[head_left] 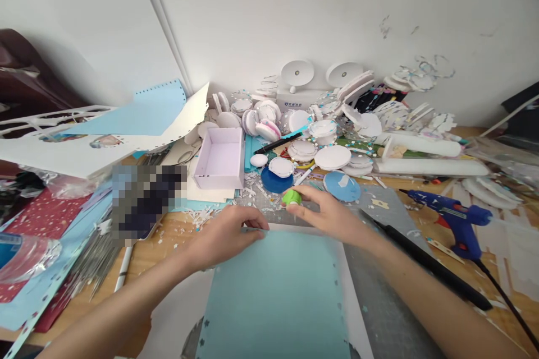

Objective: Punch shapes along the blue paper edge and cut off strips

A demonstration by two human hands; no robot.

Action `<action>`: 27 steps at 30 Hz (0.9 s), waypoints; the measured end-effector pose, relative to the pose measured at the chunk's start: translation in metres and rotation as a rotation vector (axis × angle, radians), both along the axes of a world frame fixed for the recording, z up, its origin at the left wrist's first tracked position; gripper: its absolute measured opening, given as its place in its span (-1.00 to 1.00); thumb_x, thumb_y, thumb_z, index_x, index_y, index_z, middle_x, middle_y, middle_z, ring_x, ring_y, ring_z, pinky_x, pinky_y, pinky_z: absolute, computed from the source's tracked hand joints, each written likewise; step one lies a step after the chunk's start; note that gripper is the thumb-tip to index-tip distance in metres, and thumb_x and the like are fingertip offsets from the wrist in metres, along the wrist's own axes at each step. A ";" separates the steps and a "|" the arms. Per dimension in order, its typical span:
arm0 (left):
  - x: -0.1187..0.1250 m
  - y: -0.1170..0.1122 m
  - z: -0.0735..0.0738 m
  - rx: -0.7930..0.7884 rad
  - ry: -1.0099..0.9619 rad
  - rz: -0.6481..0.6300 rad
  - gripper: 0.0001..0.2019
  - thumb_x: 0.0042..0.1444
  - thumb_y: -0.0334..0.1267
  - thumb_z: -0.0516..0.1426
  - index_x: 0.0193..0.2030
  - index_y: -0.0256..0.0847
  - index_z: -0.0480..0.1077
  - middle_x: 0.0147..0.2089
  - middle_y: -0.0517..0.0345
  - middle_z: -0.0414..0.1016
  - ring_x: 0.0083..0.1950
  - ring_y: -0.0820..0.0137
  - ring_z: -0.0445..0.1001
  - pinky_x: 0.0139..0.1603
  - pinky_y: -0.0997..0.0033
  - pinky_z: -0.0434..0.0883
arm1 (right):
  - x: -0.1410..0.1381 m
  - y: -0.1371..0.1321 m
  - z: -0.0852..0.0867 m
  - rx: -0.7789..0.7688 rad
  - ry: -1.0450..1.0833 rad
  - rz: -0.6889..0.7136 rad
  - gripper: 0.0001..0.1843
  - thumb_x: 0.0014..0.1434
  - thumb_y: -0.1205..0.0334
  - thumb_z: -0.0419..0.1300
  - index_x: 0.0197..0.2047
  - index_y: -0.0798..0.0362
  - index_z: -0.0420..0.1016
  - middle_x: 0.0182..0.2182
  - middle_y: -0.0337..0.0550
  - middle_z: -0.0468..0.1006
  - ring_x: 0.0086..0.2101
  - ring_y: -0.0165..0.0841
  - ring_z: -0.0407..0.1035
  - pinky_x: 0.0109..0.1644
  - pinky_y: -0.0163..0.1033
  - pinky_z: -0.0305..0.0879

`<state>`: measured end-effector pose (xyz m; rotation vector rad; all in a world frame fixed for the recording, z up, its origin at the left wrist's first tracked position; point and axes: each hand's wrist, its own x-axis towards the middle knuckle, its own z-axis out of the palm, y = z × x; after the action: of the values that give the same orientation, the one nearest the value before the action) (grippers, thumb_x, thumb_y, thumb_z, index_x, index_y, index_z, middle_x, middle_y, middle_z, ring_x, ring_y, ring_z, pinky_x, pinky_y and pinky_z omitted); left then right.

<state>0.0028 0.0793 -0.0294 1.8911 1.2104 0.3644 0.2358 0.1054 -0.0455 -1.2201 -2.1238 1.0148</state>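
Note:
A large light blue paper sheet (278, 297) lies in front of me on a grey cutting mat (379, 297). My left hand (225, 235) pinches the far edge of the sheet near its left corner. My right hand (328, 216) holds a small green round tool (291, 197) between thumb and fingers, just beyond the sheet's far edge. Under the blue sheet a white sheet shows along the right side.
A white open box (221, 160) stands behind my left hand. Piles of white and blue paper discs (332, 156) crowd the back by the wall. A blue glue gun (457, 221) and a black ruler (433, 266) lie at right. Paper stacks (101, 134) lie at left.

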 end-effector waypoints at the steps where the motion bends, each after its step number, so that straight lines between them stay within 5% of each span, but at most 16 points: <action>1: 0.000 0.000 0.000 0.006 0.001 0.009 -0.86 0.08 -0.34 0.11 -0.30 -0.14 0.51 -0.29 0.21 0.57 -0.23 0.38 0.47 -0.19 0.46 0.35 | 0.001 -0.002 0.003 -0.001 0.014 0.013 -0.75 0.24 0.07 0.11 -0.14 0.04 0.45 -0.20 -0.15 0.57 -0.14 -0.26 0.43 -0.09 -0.21 0.35; 6: 0.005 -0.001 0.002 0.035 -0.021 0.063 -0.87 0.07 -0.35 0.11 -0.30 -0.15 0.50 -0.28 0.23 0.55 -0.23 0.38 0.47 -0.20 0.46 0.35 | 0.000 -0.018 0.017 0.054 -0.112 0.063 -0.57 0.11 0.06 0.26 0.04 -0.03 0.42 0.02 -0.09 0.49 0.04 -0.17 0.34 0.11 -0.05 0.28; 12: 0.011 -0.002 0.007 0.019 -0.116 0.099 -0.86 0.07 -0.42 0.10 -0.30 -0.19 0.48 -0.25 0.21 0.56 -0.20 0.40 0.49 -0.11 0.45 0.39 | -0.004 -0.027 0.013 0.170 -0.203 0.101 -0.60 0.11 0.10 0.27 0.02 -0.02 0.44 -0.02 -0.06 0.51 0.04 -0.16 0.34 0.12 -0.03 0.28; 20: 0.014 -0.003 0.008 0.055 -0.156 0.108 -0.84 0.07 -0.46 0.09 -0.31 -0.19 0.48 -0.27 0.24 0.56 -0.22 0.43 0.49 -0.13 0.48 0.40 | -0.002 -0.027 0.010 0.124 -0.197 0.083 -0.56 0.09 0.09 0.28 0.03 0.02 0.42 0.05 -0.03 0.45 0.09 -0.15 0.29 0.15 -0.04 0.23; 27: 0.016 -0.002 0.006 0.060 -0.165 0.104 -0.85 0.07 -0.47 0.09 -0.33 -0.19 0.47 -0.29 0.25 0.55 -0.23 0.44 0.49 -0.15 0.48 0.40 | -0.010 -0.026 0.011 0.015 -0.145 0.077 -0.71 0.03 0.23 0.33 -0.15 0.06 0.45 -0.20 -0.14 0.55 -0.16 -0.23 0.39 -0.05 -0.14 0.28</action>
<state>0.0184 0.0774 -0.0237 1.8137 1.2012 0.6073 0.2259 0.0793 -0.0345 -1.2477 -2.3006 0.9669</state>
